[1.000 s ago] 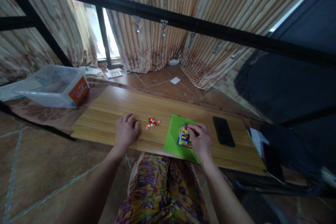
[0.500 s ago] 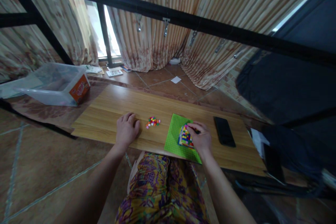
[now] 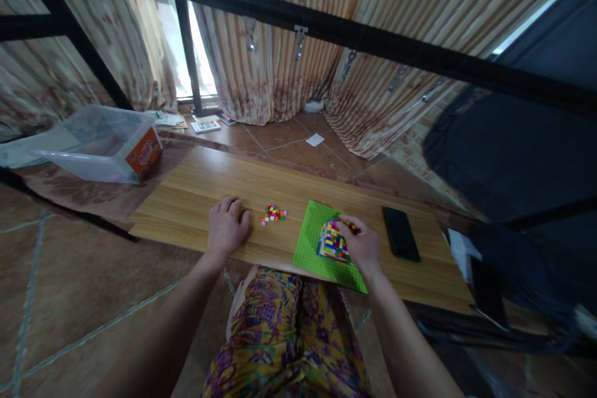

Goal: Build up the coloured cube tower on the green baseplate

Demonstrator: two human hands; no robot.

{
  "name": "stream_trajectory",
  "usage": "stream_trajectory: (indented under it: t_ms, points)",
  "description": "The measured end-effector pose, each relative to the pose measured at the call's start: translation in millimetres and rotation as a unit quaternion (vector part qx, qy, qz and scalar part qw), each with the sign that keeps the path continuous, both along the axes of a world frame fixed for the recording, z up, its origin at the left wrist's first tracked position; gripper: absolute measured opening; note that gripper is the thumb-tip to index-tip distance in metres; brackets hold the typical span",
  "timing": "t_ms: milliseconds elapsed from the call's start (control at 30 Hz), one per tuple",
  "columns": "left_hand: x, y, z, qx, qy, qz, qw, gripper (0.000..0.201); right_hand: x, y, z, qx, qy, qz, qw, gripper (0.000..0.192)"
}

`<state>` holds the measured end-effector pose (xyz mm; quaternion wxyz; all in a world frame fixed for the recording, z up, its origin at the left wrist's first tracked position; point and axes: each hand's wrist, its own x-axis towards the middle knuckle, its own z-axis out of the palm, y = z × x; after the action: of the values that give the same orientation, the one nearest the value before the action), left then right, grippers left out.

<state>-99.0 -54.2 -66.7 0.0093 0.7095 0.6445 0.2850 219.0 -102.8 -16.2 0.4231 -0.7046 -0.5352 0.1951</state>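
Observation:
My right hand (image 3: pixel 362 244) is over a small structure of multicoloured toy bricks (image 3: pixel 333 245), covering its right side. Its thumb and fingertips are pinched at a magenta brick at the structure's upper edge; the fingers partly hide the contact. The structure stands on a green studded baseplate (image 3: pixel 305 242) near the front edge of the wooden board. To the left, my left hand (image 3: pixel 227 227) lies flat on the wood, fingers a little apart, holding nothing. Between that hand and the baseplate is a loose pile of tiny coloured bricks (image 3: pixel 273 214).
A black phone (image 3: pixel 401 234) lies on the wooden board (image 3: pixel 186 199) right of the baseplate. Beyond the board's left end stands a clear plastic bin (image 3: pixel 102 161) with an orange label. A black metal bar (image 3: pixel 326 28) crosses in front of the curtains.
My right hand has shifted slightly right, and more of the brick structure shows beside its fingers. The left hand stays in place; the whole view has shifted a little.

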Motion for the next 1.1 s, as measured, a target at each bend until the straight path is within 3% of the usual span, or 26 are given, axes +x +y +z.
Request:
stream_trajectory:
  t_ms: [367,767,933,1100]
  points:
    - [-0.4,0.6,-1.4,0.005,-0.001,-0.002,1.0,0.038,-2.2,5.4,3.2,-0.051,0.09,0.001,0.995,0.037]
    - [0.1,1.0,-2.9,0.007,-0.002,0.002,1.0,0.037,-4.6,8.4,-0.1,-0.06,0.12,-0.014,0.991,0.036]
    - [0.6,0.3,-3.3,0.012,-0.005,0.004,1.0,0.036,-2.2,5.2,3.1,-0.053,0.077,0.011,0.996,0.039]
    - [1.6,-0.8,-2.6,0.008,-0.007,0.009,1.0,0.035,-17.6,-3.7,21.3,0.042,-0.095,0.007,0.995,0.034]
